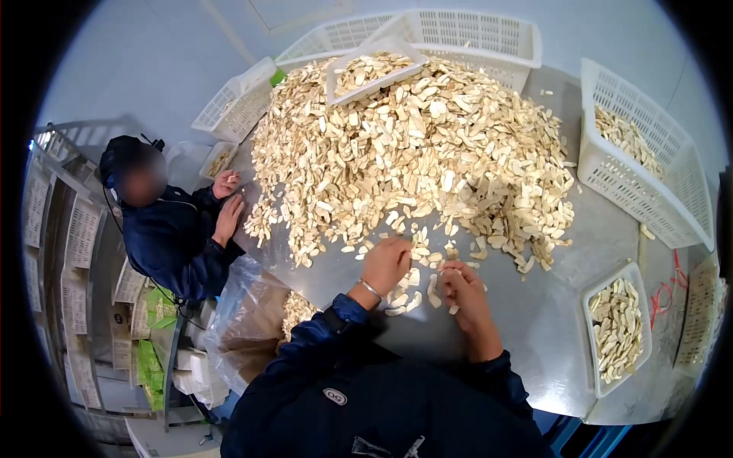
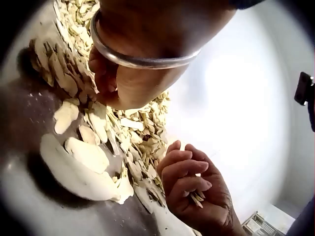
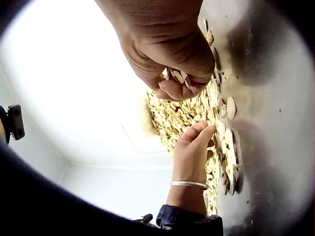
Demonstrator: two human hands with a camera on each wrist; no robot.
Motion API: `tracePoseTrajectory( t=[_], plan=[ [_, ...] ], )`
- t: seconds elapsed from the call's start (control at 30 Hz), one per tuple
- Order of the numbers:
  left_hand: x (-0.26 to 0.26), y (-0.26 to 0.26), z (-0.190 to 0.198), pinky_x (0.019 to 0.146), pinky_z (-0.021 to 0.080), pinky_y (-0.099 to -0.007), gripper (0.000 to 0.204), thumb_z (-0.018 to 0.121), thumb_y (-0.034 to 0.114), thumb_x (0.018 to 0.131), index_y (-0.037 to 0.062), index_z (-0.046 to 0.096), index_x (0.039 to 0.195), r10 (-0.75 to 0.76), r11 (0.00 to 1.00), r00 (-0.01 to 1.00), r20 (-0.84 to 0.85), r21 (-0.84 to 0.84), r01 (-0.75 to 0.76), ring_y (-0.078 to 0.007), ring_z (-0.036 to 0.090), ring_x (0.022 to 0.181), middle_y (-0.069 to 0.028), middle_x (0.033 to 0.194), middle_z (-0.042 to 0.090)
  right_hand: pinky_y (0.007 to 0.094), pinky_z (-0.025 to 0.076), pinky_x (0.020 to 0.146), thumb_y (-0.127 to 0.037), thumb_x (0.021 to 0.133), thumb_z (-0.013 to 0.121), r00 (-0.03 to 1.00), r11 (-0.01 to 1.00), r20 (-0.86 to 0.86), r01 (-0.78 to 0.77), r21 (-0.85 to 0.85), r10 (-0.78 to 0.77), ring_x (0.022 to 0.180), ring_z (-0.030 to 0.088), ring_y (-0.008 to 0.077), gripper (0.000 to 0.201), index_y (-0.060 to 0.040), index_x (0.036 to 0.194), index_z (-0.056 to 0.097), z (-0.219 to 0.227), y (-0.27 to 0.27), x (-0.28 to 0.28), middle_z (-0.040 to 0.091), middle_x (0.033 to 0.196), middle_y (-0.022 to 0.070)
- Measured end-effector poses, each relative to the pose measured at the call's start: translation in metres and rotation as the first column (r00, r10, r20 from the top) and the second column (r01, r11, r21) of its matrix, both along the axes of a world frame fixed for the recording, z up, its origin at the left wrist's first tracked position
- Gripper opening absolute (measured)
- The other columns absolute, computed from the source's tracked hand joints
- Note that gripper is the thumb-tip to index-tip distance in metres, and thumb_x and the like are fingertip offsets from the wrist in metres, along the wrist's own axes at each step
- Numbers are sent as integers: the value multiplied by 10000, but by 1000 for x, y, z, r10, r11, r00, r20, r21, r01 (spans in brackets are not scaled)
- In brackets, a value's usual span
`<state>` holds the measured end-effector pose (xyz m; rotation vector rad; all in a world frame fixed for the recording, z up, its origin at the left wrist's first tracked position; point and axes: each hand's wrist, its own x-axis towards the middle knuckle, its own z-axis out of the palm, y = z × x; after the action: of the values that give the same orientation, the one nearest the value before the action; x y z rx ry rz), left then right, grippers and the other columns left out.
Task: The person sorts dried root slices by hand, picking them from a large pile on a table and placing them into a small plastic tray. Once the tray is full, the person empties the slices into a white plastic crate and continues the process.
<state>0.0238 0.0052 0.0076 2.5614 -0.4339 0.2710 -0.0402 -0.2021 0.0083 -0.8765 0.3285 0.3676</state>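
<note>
In the head view, a wide heap of pale, oblong dried slices covers the metal table. My left hand, with a bangle at its wrist, is down at the heap's near edge among loose slices. Its fingers bend with thumb and forefinger close together; I cannot tell whether a slice is between them. My right hand is just to its right, over the table. Curled fingers of that hand hold several small slices against the palm. In the left wrist view, larger slices lie beneath the left hand.
A white tray of slices rests on the heap. White baskets stand at the back and right, with another filled tray at the near right. Across the left side, another person works at the heap beside a clear plastic bag.
</note>
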Motion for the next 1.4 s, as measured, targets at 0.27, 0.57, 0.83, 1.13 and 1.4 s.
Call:
tracePoseTrajectory(
  t=[0.27,0.57,0.83,1.13,1.4],
  plan=[
    [2,-1,9,651,519,-410,75,697,119,842,87,679,906,0,993,1000,12,-116,2,-318,646,767,-108,839,647,210,359,474,-123,963,626,992,989,-8,126,73,-126,582,493,49,147,-52,1092,627,1,-2,1,551,778,-26],
    [13,4,1,561,494,-332,70,692,82,835,37,667,883,38,990,992,-123,-127,-53,-260,648,594,-110,732,671,212,361,481,-130,970,623,991,990,-8,130,59,-130,599,503,51,154,-60,1106,625,-3,-5,2,546,794,-28],
    [6,18,-7,597,505,-275,115,689,74,849,24,684,952,20,921,974,-225,-374,-105,-145,651,623,-79,707,657,222,360,483,-115,969,608,994,993,-2,106,46,-106,594,504,59,129,-65,1084,641,-2,-3,1,546,788,-30],
    [-9,19,-7,657,491,-206,144,704,75,932,16,667,1058,-211,782,885,-415,-615,-102,-29,588,754,35,865,658,222,366,490,-164,970,632,999,993,46,-1,-120,7,570,498,56,147,-79,1089,644,0,0,0,565,728,-27],
    [-25,17,13,705,523,-225,159,686,128,966,10,675,1071,-334,798,763,-554,-596,-84,-53,632,794,-5,900,699,195,352,497,-208,977,646,994,986,89,-55,-159,70,568,501,51,122,-91,1010,657,-4,6,-5,586,750,-43]
  ],
)
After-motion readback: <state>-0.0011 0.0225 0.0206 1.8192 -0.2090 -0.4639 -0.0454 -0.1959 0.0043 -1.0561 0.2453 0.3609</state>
